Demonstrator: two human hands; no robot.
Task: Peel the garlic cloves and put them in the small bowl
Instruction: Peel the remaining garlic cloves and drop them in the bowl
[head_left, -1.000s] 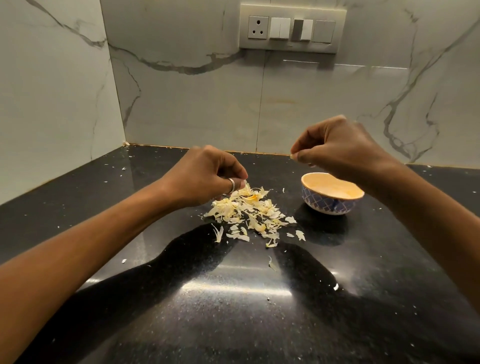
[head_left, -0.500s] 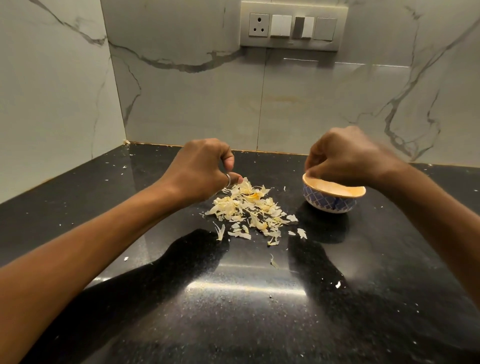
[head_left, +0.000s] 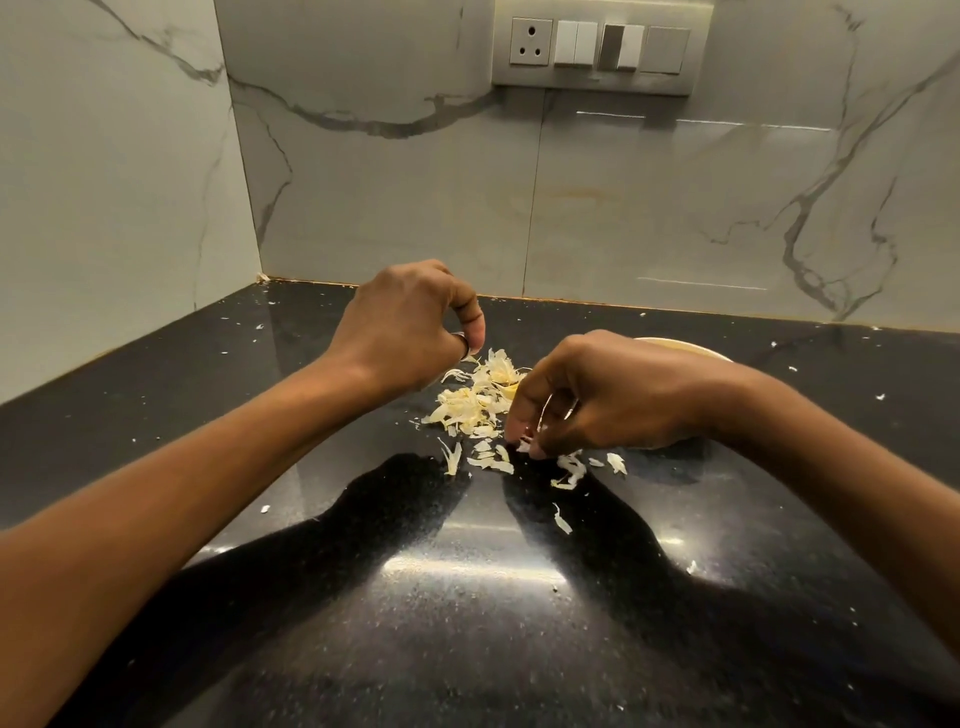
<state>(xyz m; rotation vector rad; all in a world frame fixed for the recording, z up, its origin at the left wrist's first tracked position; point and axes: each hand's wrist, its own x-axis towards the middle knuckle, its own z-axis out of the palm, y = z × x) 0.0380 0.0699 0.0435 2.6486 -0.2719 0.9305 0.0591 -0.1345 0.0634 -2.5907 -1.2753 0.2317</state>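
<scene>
A heap of pale garlic peels (head_left: 480, 397) lies on the black counter (head_left: 467, 623). My left hand (head_left: 410, 327) hovers just above the heap's left end with its fingers curled; a ring shows on one finger and nothing is visible in the hand. My right hand (head_left: 613, 395) reaches down at the heap's right edge, and its fingertips pinch a small white peel piece (head_left: 522, 446) on the counter. The small bowl (head_left: 685, 345) stands behind my right hand, with only a strip of its pale rim showing. No whole clove is visible.
Loose peel scraps (head_left: 569, 473) are scattered in front of the heap and across the counter. Marble walls close the counter on the left and at the back. A socket and switch panel (head_left: 597, 49) is mounted on the back wall.
My right hand left the bowl and moved left and down to the peels at the heap's right edge. My left hand lifted slightly above the heap.
</scene>
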